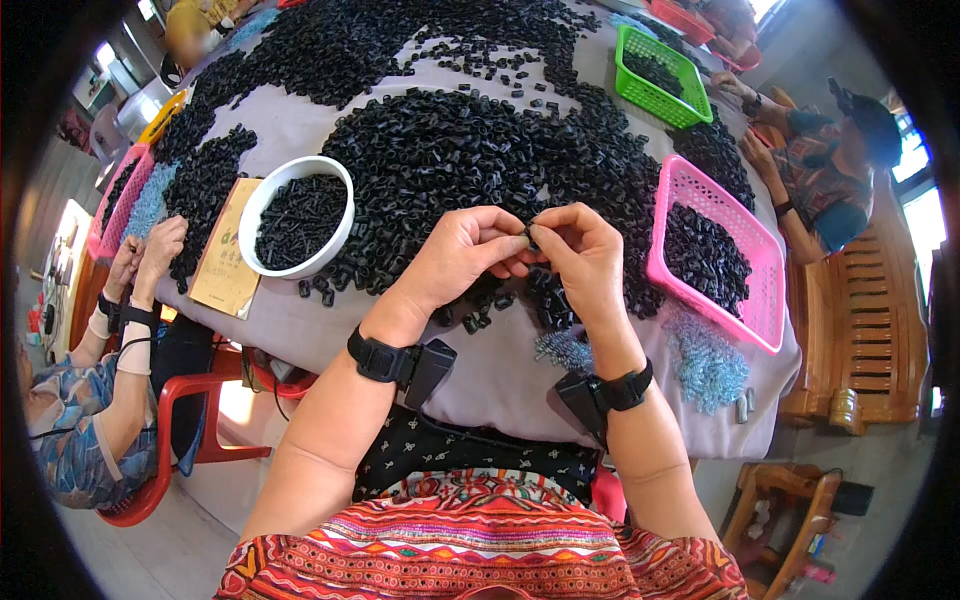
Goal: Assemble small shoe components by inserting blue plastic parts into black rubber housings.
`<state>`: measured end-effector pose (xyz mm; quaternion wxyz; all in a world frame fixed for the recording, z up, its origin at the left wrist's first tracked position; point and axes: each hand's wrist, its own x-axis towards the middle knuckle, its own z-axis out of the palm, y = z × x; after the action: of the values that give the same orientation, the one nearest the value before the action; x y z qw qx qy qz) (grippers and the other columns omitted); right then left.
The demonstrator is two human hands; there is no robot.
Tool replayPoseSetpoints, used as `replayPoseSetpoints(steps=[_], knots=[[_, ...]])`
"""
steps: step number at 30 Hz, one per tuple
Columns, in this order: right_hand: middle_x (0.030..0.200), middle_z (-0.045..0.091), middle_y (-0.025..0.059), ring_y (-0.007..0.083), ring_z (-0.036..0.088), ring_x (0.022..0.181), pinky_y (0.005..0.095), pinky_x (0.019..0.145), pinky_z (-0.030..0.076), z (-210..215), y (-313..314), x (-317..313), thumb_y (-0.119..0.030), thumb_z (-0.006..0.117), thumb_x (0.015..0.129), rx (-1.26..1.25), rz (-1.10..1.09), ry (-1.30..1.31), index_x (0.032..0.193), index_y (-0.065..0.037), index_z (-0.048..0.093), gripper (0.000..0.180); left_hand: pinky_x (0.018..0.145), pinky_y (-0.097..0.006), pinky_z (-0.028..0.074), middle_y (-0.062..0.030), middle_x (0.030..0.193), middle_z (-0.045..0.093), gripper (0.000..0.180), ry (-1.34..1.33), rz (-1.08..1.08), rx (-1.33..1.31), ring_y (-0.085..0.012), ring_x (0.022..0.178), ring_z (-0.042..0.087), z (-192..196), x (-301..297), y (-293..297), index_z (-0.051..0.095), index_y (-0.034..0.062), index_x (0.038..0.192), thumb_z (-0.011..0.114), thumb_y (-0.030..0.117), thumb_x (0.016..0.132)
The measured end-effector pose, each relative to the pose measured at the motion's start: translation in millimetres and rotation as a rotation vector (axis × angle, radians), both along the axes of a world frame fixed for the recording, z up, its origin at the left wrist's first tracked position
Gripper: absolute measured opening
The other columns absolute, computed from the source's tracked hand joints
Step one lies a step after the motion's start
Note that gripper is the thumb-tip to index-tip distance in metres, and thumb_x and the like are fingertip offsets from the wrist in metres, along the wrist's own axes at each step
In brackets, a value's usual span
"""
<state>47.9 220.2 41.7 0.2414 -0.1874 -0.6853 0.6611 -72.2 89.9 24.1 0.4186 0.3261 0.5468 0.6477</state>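
My left hand (462, 252) and my right hand (582, 248) meet over the near part of the table. Thumbs and fingers of both pinch a small black piece (529, 230), mostly hidden between the fingertips. Just beyond them spreads a big heap of short black tube-like plastic pieces (430, 150). Several loose black pieces (476, 320) lie under my hands. Close to my right wrist is a little pile of clear bluish small parts (564, 350), too fine to make out. A white bowl (340, 228) of thin black rod-like pieces (302, 218) stands left of my hands.
At right are a pink basket (655, 235) of black pieces, a larger bluish pile (710, 365) and a green basket (690, 112). A brown paper packet (222, 270) lies beside the bowl. Co-workers' hands (160, 250) work at left; another person (850, 165) sits at right.
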Motion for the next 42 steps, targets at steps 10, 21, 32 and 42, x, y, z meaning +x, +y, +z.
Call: replayPoseSetpoints(steps=[10,21,32,42], knots=[[0.085,0.069,0.0049,0.0107,0.067,0.074,0.0231,0.068,0.054,-2.0,3.4,2.2,-0.002,0.066,0.090,-0.020,-0.009,-0.001,0.095,0.001,0.064,0.006,0.070,-0.023,0.055,-0.0061,0.092,0.072,0.014,-0.019,0.043,0.029,-0.0117,0.078,0.069,-2.4,0.1,1.1,0.065,0.0018,0.105,0.059,0.013,0.098],[0.086,0.068,0.0043,0.0095,0.066,0.074,0.0229,0.069,0.054,-12.0,0.5,0.3,0.000,0.066,0.090,0.062,-0.031,0.104,0.096,0.002,0.064,0.007,0.069,-0.023,0.055,-0.0065,0.090,0.072,0.016,-0.043,0.013,0.028,-0.0102,0.076,0.068,2.1,2.7,0.0,0.066,-0.0002,0.105,0.059,0.012,0.098],[0.096,0.065,0.0021,0.0079,0.061,0.080,0.0230,0.066,0.050,-13.6,-2.0,0.1,-0.001,0.070,0.083,0.193,0.010,0.043,0.102,-0.001,0.067,0.019,0.069,-0.022,0.053,-0.0033,0.085,0.068,0.014,-0.130,0.063,0.065,-0.0094,0.074,0.065,-2.4,0.0,1.1,0.064,0.0034,0.102,0.057,0.015,0.097],[0.099,0.063,0.0112,0.0222,0.063,0.080,0.0320,0.071,0.053,5.7,-13.3,0.6,-0.007,0.077,0.074,0.689,0.001,-0.023,0.121,-0.004,0.062,0.049,0.073,-0.024,0.055,-0.0059,0.091,0.069,0.012,-0.247,0.110,0.137,-0.0111,0.080,0.066,-9.7,6.5,8.8,0.064,0.0036,0.103,0.057,0.013,0.097]])
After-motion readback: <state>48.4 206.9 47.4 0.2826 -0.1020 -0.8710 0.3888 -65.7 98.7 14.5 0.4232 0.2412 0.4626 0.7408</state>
